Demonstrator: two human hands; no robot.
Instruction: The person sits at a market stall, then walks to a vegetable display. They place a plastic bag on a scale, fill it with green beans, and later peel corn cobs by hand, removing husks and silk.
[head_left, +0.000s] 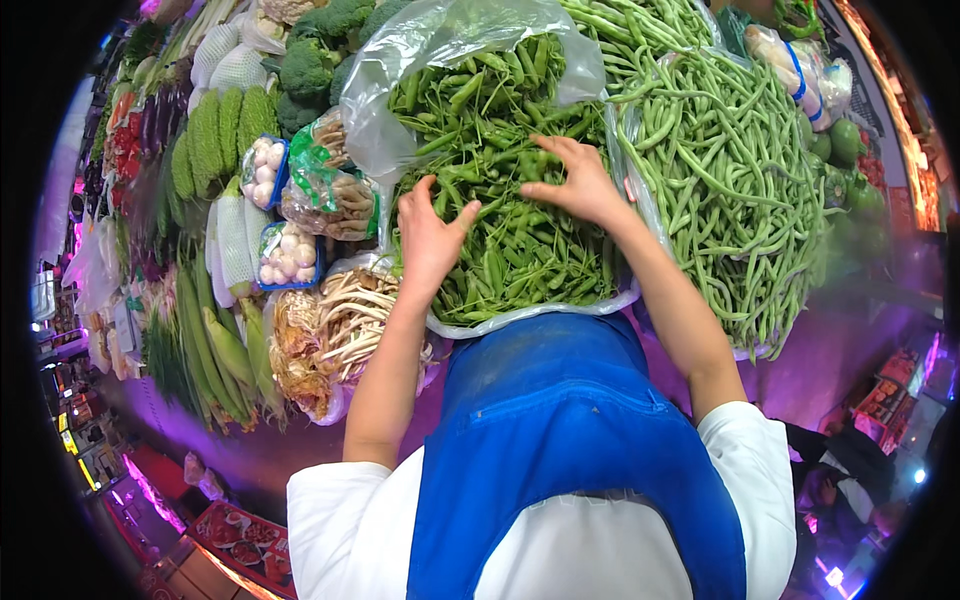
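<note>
A heap of green pea pods (495, 255) lies before me, with a clear plastic bag (375, 97) folded back around its edge. My left hand (435, 229) rests at the left side of the heap, fingers apart, thumb towards the middle. Over the right part of the heap is my right hand (574, 180), its fingers spread and their tips at the pods. No pod is seen gripped in either hand. Long green beans (727, 187) are piled just right of the pea pods.
Left of the heap lie packed white mushrooms (289, 255), bagged brown mushrooms (330, 202), bitter melons (217, 127), broccoli (307, 67) and corn (229, 345). Pale stringy roots or stems (360, 307) lie near my left forearm. Green peppers (855, 191) are at the right. People (840, 480) are at the lower right.
</note>
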